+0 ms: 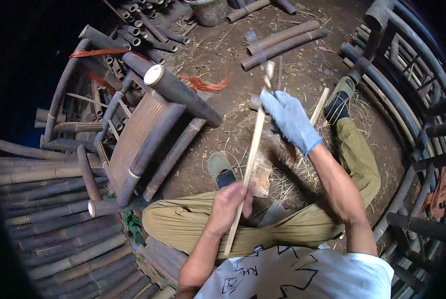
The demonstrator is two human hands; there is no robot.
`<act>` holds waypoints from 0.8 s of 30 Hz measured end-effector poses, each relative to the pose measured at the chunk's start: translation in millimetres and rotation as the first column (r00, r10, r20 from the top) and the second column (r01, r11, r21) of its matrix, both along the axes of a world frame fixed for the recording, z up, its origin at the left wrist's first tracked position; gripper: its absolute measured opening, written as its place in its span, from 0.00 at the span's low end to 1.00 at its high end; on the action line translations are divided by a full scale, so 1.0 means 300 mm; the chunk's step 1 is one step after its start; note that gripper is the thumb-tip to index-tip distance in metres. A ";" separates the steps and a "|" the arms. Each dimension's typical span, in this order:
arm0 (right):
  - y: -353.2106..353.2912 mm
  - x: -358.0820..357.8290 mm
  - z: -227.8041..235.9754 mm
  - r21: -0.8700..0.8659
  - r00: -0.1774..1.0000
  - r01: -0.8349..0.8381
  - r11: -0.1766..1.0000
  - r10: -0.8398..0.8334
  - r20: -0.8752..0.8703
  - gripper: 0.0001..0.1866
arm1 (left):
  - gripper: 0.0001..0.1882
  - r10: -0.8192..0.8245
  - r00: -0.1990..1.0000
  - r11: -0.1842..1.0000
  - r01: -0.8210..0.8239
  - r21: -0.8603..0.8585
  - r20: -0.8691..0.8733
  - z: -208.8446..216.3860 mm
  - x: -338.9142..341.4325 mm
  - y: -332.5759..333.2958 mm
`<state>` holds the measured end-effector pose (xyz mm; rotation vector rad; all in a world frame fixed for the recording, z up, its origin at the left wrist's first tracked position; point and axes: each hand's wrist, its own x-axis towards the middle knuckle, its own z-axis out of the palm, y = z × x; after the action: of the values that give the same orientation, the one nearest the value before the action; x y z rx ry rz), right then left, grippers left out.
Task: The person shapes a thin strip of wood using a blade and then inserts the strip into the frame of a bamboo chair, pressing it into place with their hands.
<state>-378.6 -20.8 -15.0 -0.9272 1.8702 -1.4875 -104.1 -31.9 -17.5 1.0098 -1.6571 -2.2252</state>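
A long pale bamboo strip (253, 144) runs upright in front of me, slanting from my lap toward the far floor. My bare left hand (231, 203) is closed around its lower part, above my crossed legs. Farther up, my right hand (288, 119), in a blue-grey knit glove, is closed at the strip's upper part, with a twisted-looking end showing beyond the fingers. A blurred dark shape (297, 172) lies below the glove; I cannot tell what it is. Another pale strip (319, 106) stands just right of the glove.
A bamboo chair (143, 134) with a slatted panel lies at left, tied with orange cord (208, 83). Bamboo poles (63, 219) are laid out at lower left. Two dark bamboo lengths (285, 45) and a bucket (208, 12) are ahead. Bamboo frames (407, 84) stand at right; shavings (297, 187) litter the floor.
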 end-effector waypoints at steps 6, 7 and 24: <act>0.171 0.156 -0.015 0.263 0.729 -0.130 0.956 0.272 -0.628 0.26 | 0.14 0.184 0.983 0.981 -0.184 -0.059 0.003 0.031 -0.138 -0.063; 0.172 0.167 -0.041 0.185 0.700 -0.114 0.976 0.211 -0.682 0.27 | 0.15 0.165 0.985 0.981 -0.159 -0.108 0.045 0.035 -0.130 -0.058; 0.200 0.057 -0.096 0.263 0.733 0.047 0.964 0.145 -0.665 0.28 | 0.14 0.076 0.972 0.987 -0.042 -0.158 0.220 0.069 0.126 0.092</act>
<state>-361.5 39.1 -43.7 -1.5150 2.4473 -0.8613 -66.3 -4.4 3.1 1.2927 -1.8298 -1.9721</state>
